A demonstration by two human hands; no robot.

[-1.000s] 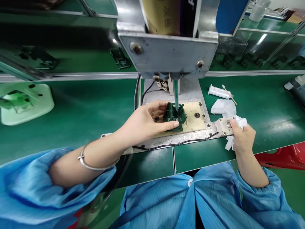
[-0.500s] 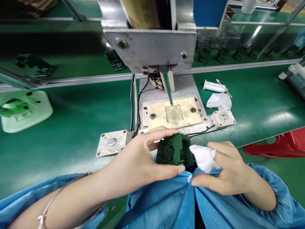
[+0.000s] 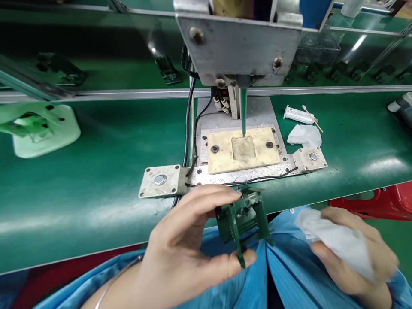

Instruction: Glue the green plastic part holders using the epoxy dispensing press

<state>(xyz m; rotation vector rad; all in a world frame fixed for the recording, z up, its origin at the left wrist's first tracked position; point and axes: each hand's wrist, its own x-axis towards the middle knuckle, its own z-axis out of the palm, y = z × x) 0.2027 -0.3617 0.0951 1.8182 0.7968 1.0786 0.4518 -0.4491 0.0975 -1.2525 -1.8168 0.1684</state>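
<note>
Green bench (image 3: 128, 141) ahead. My left hand (image 3: 185, 242) pinches the dark green part (image 3: 246, 216) between thumb and fingers, tilted, nearer me than the cream plate (image 3: 222, 161). One second ago it sat under the nozzle (image 3: 243, 111); plate recess (image 3: 243, 148) now visible beyond my grip, so I judge that step over. My right hand (image 3: 381, 255), off its button (image 3: 313, 157), clasps a white wipe (image 3: 337, 242), apart from the part.

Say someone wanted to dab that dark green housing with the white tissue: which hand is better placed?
Probably the right hand: it holds the white tissue, apart from the dark green housing. The left hand is occupied, gripping that housing between thumb and fingers.
</note>
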